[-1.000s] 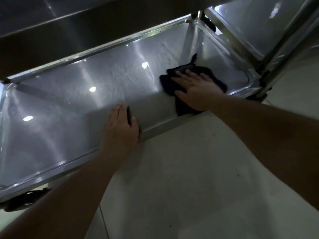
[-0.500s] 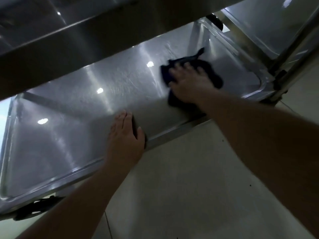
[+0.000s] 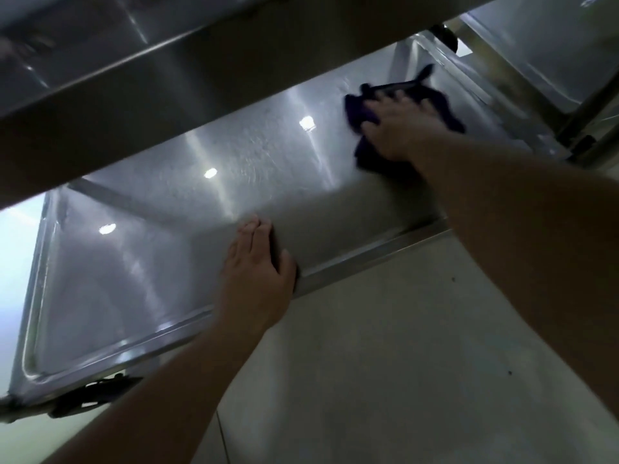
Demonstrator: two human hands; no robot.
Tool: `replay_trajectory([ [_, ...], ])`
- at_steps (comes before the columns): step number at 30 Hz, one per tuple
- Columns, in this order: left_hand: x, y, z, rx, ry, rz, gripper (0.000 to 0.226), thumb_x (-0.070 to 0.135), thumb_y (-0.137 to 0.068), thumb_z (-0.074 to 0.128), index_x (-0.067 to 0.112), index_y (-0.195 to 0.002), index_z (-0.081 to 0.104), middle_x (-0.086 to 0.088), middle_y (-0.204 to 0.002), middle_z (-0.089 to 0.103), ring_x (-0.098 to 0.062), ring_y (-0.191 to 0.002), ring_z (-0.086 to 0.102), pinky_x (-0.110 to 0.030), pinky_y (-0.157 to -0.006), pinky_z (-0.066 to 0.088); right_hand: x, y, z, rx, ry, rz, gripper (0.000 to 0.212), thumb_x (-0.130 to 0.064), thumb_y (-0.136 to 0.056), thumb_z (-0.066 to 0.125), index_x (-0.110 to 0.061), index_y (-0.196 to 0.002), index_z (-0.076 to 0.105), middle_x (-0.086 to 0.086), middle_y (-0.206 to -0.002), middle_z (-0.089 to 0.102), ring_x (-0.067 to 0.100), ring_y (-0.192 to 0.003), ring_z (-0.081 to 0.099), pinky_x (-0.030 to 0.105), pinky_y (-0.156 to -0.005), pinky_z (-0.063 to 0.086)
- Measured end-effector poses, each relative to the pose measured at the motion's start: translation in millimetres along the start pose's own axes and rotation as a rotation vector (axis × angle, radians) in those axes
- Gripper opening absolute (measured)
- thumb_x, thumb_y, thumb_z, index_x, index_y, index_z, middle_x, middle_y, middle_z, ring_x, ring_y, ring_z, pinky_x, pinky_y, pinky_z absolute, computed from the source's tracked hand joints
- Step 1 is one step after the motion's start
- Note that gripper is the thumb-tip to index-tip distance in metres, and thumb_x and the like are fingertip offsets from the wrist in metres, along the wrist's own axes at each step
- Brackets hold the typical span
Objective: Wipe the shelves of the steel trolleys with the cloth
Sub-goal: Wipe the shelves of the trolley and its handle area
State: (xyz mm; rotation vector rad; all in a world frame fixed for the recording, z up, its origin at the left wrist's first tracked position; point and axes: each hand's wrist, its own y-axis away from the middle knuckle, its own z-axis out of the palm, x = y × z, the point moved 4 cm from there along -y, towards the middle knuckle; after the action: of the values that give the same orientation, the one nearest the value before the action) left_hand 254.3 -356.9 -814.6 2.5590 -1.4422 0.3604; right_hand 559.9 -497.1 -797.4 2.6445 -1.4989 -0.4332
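Right hand: the right hand (image 3: pixel 398 128) lies flat on the dark cloth (image 3: pixel 407 123) in the upper right of the frame, fingers spread and pressing, not curled round it. Its fingertips are blurred.
Cloth: it sits on the lower shelf (image 3: pixel 207 202) of the steel trolley, near the shelf's far right corner, bunched under the palm with one corner sticking up toward the back wall.
Left hand: the left hand (image 3: pixel 258 262) rests over the near rim (image 3: pixel 368 252) of the same shelf at mid-frame, fingers together on the inside wall and thumb on the rim, seemingly steadying the trolley. It holds nothing else.
Change: compared with a second ago, the right hand and cloth have gone from close to the near rim to deeper on the shelf, toward the back right; the left hand has stayed on the rim.
Meaning for the task: the right end of this shelf is apparently being covered stroke by stroke. The broad left half, with faint swirl marks in the centre, probably remains to be wiped.
Upper shelf: the shelf above (image 3: pixel 134 61) crosses the top of the frame and hides the back of the lower one.
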Motion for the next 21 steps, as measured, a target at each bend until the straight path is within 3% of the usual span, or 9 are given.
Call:
replay_trajectory([
  [3,-1,-1,3,0.011,0.01,0.003,0.061,0.04,-0.105,0.045,0.015,-0.16,0.033,-0.005,-0.169,0.028,-0.023,-0.158,0.019,-0.043,-0.129,0.018,74,16,-10,0.031,-0.004,0.22,0.066,-0.056,-0.104,0.022,-0.032,-0.165,0.012,-0.008,-0.174,0.001,0.02,-0.16,-0.002,0.056,-0.126,0.002],
  [5,-1,-1,4,0.028,0.01,-0.005,0.061,0.04,-0.104,0.046,0.015,-0.159,0.035,-0.005,-0.168,0.029,-0.024,-0.158,0.02,-0.043,-0.129,0.018,97,41,-11,0.057,-0.025,0.24,0.066,-0.056,-0.105,0.023,-0.031,-0.165,0.013,-0.007,-0.174,0.002,0.02,-0.16,-0.001,0.055,-0.126,0.0],
  [8,-1,0,5,0.054,0.015,-0.02,0.061,0.039,-0.103,0.048,0.015,-0.159,0.037,-0.006,-0.167,0.032,-0.024,-0.157,0.022,-0.041,-0.128,0.018,104,86,0,0.094,-0.028,0.255,0.07,-0.061,-0.104,0.022,-0.029,-0.165,0.013,-0.005,-0.174,0.004,0.021,-0.16,0.002,0.052,-0.127,0.003],
  [12,1,3,4,0.055,0.027,-0.041,0.061,0.037,-0.103,0.049,0.013,-0.158,0.038,-0.008,-0.168,0.031,-0.026,-0.157,0.022,-0.04,-0.128,0.017,86,135,20,0.158,0.034,0.339,0.08,-0.07,-0.099,0.026,-0.022,-0.163,0.021,0.003,-0.173,0.015,0.028,-0.158,0.014,0.052,-0.123,0.018],
  [14,2,3,3,0.058,0.036,-0.04,0.061,0.035,-0.103,0.05,0.011,-0.158,0.039,-0.009,-0.168,0.032,-0.027,-0.157,0.023,-0.04,-0.128,0.016,66,154,26,0.261,0.033,0.301,0.072,-0.062,-0.101,0.036,-0.016,-0.157,0.038,0.01,-0.166,0.034,0.032,-0.151,0.031,0.051,-0.118,0.029],
  [17,3,3,3,0.051,0.039,-0.027,0.062,0.035,-0.103,0.048,0.01,-0.158,0.038,-0.011,-0.169,0.03,-0.027,-0.158,0.021,-0.041,-0.128,0.015,21,178,36,0.43,-0.012,0.141,0.047,-0.047,-0.101,0.048,-0.012,-0.128,0.064,0.013,-0.137,0.064,0.038,-0.121,0.056,0.048,-0.098,0.047],
  [21,3,1,4,0.037,0.056,-0.023,0.062,0.03,-0.104,0.048,0.006,-0.16,0.035,-0.014,-0.17,0.027,-0.029,-0.159,0.019,-0.039,-0.129,0.01,-50,195,54,0.425,-0.055,-0.108,0.04,-0.047,-0.1,0.048,-0.016,-0.113,0.069,0.005,-0.115,0.073,0.032,-0.102,0.06,0.043,-0.087,0.047],
])
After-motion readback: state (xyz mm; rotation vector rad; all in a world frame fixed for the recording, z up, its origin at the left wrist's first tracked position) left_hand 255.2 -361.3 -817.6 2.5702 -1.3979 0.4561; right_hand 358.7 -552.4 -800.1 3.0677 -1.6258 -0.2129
